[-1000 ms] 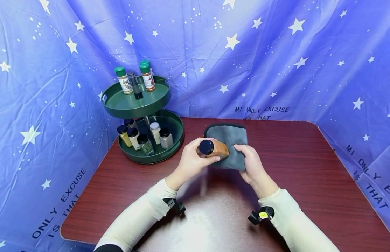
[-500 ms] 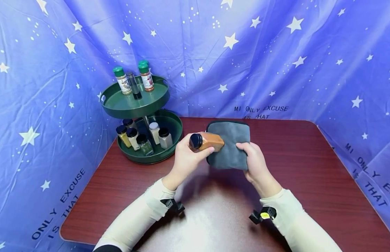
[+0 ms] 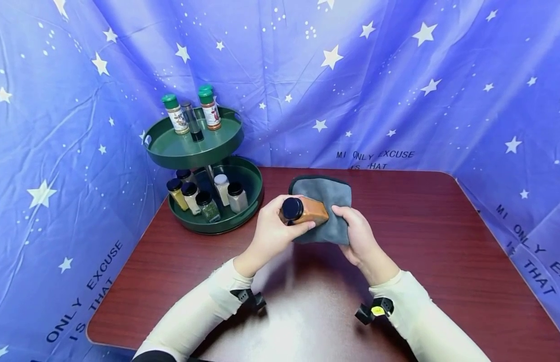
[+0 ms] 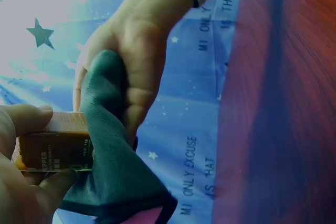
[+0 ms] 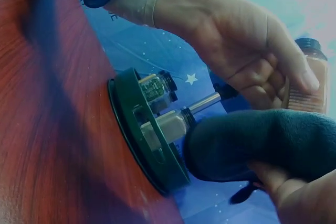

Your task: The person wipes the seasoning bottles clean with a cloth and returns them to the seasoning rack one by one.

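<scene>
My left hand (image 3: 273,226) grips a spice jar (image 3: 312,210) of orange-brown powder around its sides. The jar lies tilted, black lid toward the left and base toward the right. In the left wrist view, part of the word "PEPPER" shows on the jar (image 4: 55,148). A grey cloth (image 3: 336,188) with a dark edge is pinched by my right hand (image 3: 363,234), thumb on top and the other fingers mostly hidden behind it. The jar's base overlaps the cloth in the head view; the left wrist view shows the cloth (image 4: 107,129) right against the jar's end.
A two-tier dark green rack (image 3: 194,158) stands at the table's back left. Green-capped seasoning bottles (image 3: 210,110) are on its upper tier, and several small jars (image 3: 209,207) on the lower. A starry blue curtain (image 3: 397,90) hangs behind the red-brown table (image 3: 434,226).
Half a second ago the jar was farther left and the cloth spread flatter to the right. Now the jar has shifted right over the cloth, while the cloth and right hand have moved slightly left.
</scene>
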`<state>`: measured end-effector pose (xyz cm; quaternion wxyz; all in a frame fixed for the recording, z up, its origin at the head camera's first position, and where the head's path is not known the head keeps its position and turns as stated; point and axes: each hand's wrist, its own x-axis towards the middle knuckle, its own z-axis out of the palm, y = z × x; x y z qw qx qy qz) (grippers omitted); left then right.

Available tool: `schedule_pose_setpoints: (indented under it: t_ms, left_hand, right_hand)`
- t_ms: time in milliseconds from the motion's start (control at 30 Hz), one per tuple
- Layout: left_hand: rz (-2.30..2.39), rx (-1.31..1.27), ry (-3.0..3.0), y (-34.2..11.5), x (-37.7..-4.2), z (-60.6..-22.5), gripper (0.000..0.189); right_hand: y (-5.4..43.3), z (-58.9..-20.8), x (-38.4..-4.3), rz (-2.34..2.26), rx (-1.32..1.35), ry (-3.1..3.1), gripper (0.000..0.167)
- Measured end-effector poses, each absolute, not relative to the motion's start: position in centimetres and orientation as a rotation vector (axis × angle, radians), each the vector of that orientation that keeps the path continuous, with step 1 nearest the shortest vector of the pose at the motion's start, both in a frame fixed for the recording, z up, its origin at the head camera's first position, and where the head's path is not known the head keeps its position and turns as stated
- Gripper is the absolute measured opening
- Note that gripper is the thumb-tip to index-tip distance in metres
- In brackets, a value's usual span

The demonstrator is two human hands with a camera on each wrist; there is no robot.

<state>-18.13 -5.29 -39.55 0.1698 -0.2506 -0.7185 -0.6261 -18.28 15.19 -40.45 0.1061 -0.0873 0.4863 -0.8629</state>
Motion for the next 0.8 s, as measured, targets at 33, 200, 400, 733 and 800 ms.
schedule_pose_setpoints:
  t_ms: [33,200,400,733,800]
  left_hand:
    - [-1.744,-0.703,-2.049,-5.3,-18.2,-39.7,0.054]
    - [-1.576,-0.649,-2.078,-5.6,-18.8,-39.8,0.052]
    - [-1.568,-0.530,-2.126,-6.2,-19.0,-39.0,0.053]
    - [-1.544,-0.716,-2.220,-6.7,-18.9,-38.1,0.052]
    - [-1.588,-0.781,-2.183,-6.7,-18.8,-38.3,0.053]
  right_hand:
    - [15.2,-40.4,-18.3,-2.523,-0.244,1.436,0.032]
    - [15.7,-40.0,-18.3,-2.520,-0.145,1.524,0.030]
    - [16.1,-39.3,-18.2,-2.648,-0.047,1.575,0.027]
    - [14.7,-40.4,-17.9,-2.790,-0.169,1.427,0.023]
    - [14.6,-40.6,-17.8,-2.740,-0.199,1.427,0.023]
